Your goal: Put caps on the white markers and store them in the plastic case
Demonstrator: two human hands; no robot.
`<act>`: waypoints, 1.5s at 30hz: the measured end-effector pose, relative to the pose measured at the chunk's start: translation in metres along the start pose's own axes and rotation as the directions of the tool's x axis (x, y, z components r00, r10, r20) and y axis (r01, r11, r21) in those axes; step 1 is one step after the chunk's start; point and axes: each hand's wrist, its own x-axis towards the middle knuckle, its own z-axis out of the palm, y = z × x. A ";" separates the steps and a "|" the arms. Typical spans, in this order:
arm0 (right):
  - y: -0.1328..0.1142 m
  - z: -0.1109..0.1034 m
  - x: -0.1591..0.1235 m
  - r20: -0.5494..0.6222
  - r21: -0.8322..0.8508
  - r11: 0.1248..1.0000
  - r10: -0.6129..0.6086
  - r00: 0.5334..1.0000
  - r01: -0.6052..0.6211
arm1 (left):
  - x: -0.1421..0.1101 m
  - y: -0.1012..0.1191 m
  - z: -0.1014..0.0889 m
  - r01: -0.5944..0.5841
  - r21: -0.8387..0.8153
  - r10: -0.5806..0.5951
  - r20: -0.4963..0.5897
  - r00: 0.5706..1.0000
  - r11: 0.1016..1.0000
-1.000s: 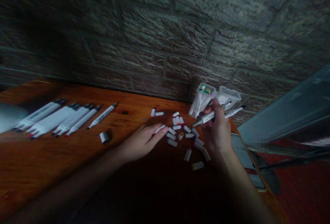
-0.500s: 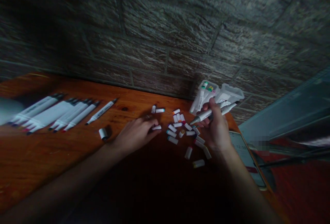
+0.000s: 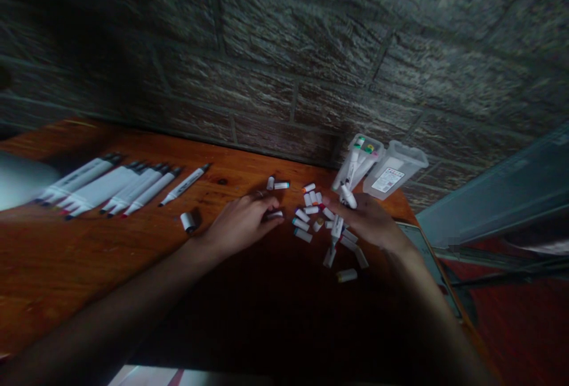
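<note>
My left hand [image 3: 240,223] rests low over the table with thumb and fingers closed around a small white marker cap [image 3: 274,214]. My right hand [image 3: 371,220] grips a white marker [image 3: 338,227], its lower end pointing down over the loose caps. Between and below the hands lie several white caps with coloured ends, among them a blue-ended cap [image 3: 303,235] and a yellow-ended cap [image 3: 347,276]. Just behind the left wrist stands a single white cap [image 3: 188,222]. Dim light hides the fingertips in part.
Several white markers [image 3: 95,187] lie in a row at the left, one marker [image 3: 185,185] apart. At the back right stand a clear case with markers [image 3: 358,163] and another clear case [image 3: 395,169]. A phone [image 3: 418,241] lies by the table's right edge. A brick wall [image 3: 267,101] closes the back.
My right hand has turned the marker from lying nearly level to pointing steeply down and moved it slightly left. My left hand stays nearly in place on the cap. The view has shifted a little.
</note>
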 end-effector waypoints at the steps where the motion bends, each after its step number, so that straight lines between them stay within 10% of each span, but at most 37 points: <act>1: -0.001 0.000 0.000 0.000 -0.018 1.000 0.003 1.000 -0.003 | 0.000 0.000 0.000 -0.005 -0.002 0.005 -0.002 1.000 1.000; 23: 0.000 0.009 -0.004 -0.047 -0.104 0.991 -0.094 0.994 0.089 | -0.001 0.004 0.008 -0.088 -0.077 0.080 -0.098 0.992 0.993; 27: -0.002 0.006 -0.006 0.093 0.042 0.996 -0.077 0.993 0.074 | 0.000 0.010 0.004 -0.109 -0.213 0.076 -0.157 0.985 0.971; 32: -0.022 0.007 -0.015 0.310 0.409 0.912 -0.099 0.946 -0.038 | 0.001 0.023 -0.005 -0.128 -0.704 -0.012 -0.190 0.982 0.699; 38: -0.041 0.030 -0.022 0.471 0.394 0.919 -0.181 0.863 -0.022 | -0.001 0.034 -0.010 -0.040 -0.949 -0.030 -0.052 0.998 0.313; 45: -0.021 0.023 -0.013 0.196 0.356 0.933 -0.137 0.971 0.060 | 0.001 0.032 -0.010 -0.054 -0.983 -0.136 -0.078 0.988 0.176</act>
